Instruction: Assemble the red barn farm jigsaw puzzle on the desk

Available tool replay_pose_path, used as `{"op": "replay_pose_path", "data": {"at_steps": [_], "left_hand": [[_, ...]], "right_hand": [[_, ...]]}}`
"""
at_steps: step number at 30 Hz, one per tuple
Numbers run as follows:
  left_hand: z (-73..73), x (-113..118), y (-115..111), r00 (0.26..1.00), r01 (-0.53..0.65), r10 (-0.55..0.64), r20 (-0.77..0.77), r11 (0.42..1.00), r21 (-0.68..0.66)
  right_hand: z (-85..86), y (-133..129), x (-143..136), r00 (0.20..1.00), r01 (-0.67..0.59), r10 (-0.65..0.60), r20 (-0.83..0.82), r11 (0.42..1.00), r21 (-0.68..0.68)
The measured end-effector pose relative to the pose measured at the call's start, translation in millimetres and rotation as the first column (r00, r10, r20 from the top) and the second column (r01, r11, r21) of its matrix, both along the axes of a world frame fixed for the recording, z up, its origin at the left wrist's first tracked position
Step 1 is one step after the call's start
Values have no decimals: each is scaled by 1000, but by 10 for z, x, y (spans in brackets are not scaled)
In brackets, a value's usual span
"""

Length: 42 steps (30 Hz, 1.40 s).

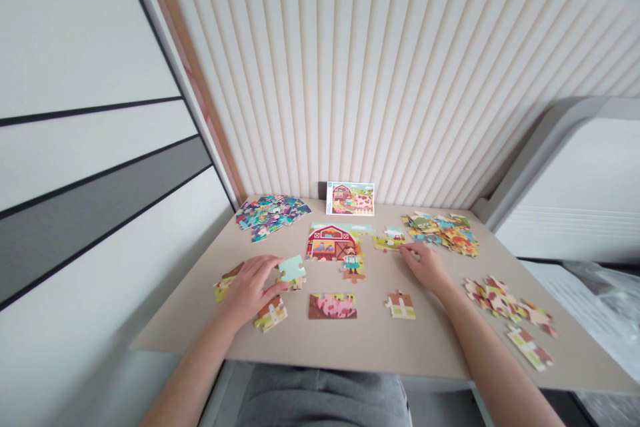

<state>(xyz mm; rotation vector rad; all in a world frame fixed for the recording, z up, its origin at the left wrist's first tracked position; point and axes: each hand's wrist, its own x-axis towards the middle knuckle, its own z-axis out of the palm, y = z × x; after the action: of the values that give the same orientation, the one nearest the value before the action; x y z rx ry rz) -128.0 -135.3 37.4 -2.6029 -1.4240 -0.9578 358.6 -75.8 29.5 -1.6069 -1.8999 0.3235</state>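
My left hand pinches a pale green puzzle piece above other pieces at the left. My right hand has its fingertips on a joined green section with a tractor. Left of that section lies the partly joined puzzle with a red barn and a farmer. A pink pig section lies nearer the front edge, and a brown and white fence piece is to its right.
The picture card stands at the table's back. Piles of blue-purple pieces and yellow-green pieces lie at the back corners. More pieces are at the right, beyond my right forearm. A ribbed panel rises behind the table.
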Motion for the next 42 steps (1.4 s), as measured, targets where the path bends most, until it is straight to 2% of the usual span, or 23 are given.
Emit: {"op": "replay_pose_path", "data": {"at_steps": [4,9,19,22,24,27,29,31,34,37,40,42], "left_hand": [[36,12,-12,1000,-21,19,23,998,55],[8,16,-11,999,-28,25,31,995,95],[-28,4,-11,999,-31,29,24,996,87],[-16,9,-17,998,-37,32,58,995,98],[12,46,-33,995,-39,28,97,993,108],[89,194,-87,987,-44,28,159,994,101],[162,357,-137,980,-52,32,196,994,98],[251,558,-187,977,-49,25,213,993,111],[399,883,-236,976,-2,-26,217,992,128],[521,1170,-241,977,35,-69,203,985,170],[589,1356,-209,986,64,-93,142,978,199],[614,1414,-165,989,115,-128,73,980,161]], "right_hand": [[4,0,-4,1000,3,-3,0,1000,4],[19,-3,-11,1000,-1,1,-10,1000,8],[8,-10,-11,1000,-1,1,-5,1000,5],[81,-50,-78,998,-32,33,-46,999,18],[197,-115,-202,988,-110,114,-107,993,39],[446,-296,-531,933,-291,291,-210,956,30],[603,-459,-811,877,-426,398,-269,903,-53],[708,-616,-1086,810,-525,433,-396,836,-158],[740,-772,-1406,672,-582,348,-653,794,-175],[678,-814,-1564,543,-583,226,-809,794,-170],[598,-769,-1551,488,-567,154,-859,804,-177],[550,-679,-1443,502,-568,162,-850,802,-183]]}}
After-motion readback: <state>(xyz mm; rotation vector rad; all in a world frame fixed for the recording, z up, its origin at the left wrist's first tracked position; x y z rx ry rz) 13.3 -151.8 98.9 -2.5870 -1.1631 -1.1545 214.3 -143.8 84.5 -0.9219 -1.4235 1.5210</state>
